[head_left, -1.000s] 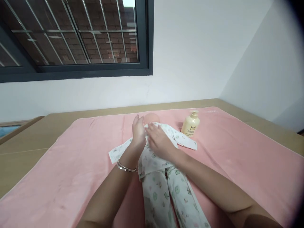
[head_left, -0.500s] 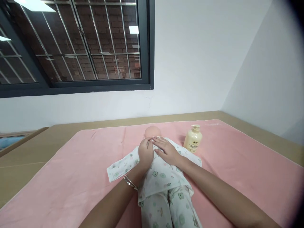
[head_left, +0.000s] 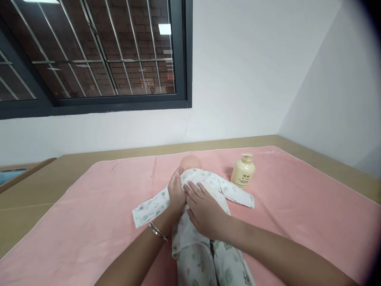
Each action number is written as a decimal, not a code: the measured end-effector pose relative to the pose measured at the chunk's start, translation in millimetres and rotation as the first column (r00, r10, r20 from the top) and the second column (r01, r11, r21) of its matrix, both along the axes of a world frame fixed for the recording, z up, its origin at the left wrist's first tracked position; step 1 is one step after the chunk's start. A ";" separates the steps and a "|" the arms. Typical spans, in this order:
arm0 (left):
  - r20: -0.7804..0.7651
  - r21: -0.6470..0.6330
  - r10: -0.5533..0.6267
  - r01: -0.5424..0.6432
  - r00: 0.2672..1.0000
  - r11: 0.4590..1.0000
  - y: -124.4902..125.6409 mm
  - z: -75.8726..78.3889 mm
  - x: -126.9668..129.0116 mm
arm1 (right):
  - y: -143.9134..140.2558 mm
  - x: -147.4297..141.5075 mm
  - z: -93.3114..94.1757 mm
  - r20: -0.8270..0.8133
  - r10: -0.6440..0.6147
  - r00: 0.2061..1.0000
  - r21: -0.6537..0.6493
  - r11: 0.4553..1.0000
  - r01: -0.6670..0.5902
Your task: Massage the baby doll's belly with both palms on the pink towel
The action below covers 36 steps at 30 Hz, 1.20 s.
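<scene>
From the head camera, a baby doll (head_left: 190, 163) lies on its back near the middle of a pink towel (head_left: 89, 222), head pointing to the far wall and legs toward the near edge. It wears a white printed top (head_left: 214, 183) and matching printed trousers (head_left: 208, 266).

The left hand (head_left: 175, 194) rests against the left side of the doll's chest, its fingers (head_left: 174, 183) lying close together and curled onto the cloth; whether they pinch the fabric cannot be told from here. A bracelet (head_left: 157, 231) sits on that wrist. The right hand (head_left: 205, 210) lies flat on the doll's belly, fingers (head_left: 190, 194) slightly spread and pressing the top down, gripping nothing.

As a judgement, the dressing looks mostly finished: both sleeves stretch out to left and right, the trousers are on, and the front of the top is drawn across the chest. Closing or smoothing the front under the two hands appears to be what is left; no fastening shows clearly.

By count: one doll, one top, one pair of trousers, one towel, and one cream pump bottle (head_left: 243, 172) standing upright on the towel just beyond the right sleeve, apart from both hands. The towel covers a tan bed (head_left: 35, 182) set against a white wall, with one dark-framed barred window (head_left: 89, 51) at far left.
</scene>
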State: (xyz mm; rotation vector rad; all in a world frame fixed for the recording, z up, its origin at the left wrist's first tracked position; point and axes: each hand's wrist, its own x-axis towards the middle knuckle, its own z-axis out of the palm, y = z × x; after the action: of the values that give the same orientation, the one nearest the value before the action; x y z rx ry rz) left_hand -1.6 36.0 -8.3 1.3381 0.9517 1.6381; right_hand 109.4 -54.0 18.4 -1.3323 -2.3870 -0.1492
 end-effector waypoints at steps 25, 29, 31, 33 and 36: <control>-0.225 0.074 0.018 -0.001 0.974 0.997 -8.6 -2.1 -2.4 | 38.2 35.2 1.7 -0.076 -0.410 0.909 -0.170 0.903 0.394; -0.242 0.097 0.010 0.014 0.970 0.995 -10.2 -2.5 -3.1 | 14.2 13.2 3.4 -0.038 -0.140 0.989 -0.035 0.990 0.139; -0.252 0.109 0.004 0.024 0.968 0.994 -11.1 -2.7 -3.5 | 17.4 17.0 8.8 -0.029 0.057 0.998 -0.034 0.998 -0.058; -0.264 0.119 0.016 0.016 0.964 0.993 -11.3 -3.0 -4.1 | 29.6 29.1 13.2 -0.046 0.154 0.987 -0.080 0.984 -0.158; -0.322 0.145 0.049 -0.002 0.945 0.989 -11.7 -3.0 -4.4 | 47.6 45.5 14.3 -0.112 0.034 0.993 -0.152 0.987 -0.051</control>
State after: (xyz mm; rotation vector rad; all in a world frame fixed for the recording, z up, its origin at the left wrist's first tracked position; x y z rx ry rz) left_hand -6.0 24.3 -11.3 1.7397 1.0602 1.5558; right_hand 154.9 -6.4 32.7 -1.3192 -2.3731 0.1205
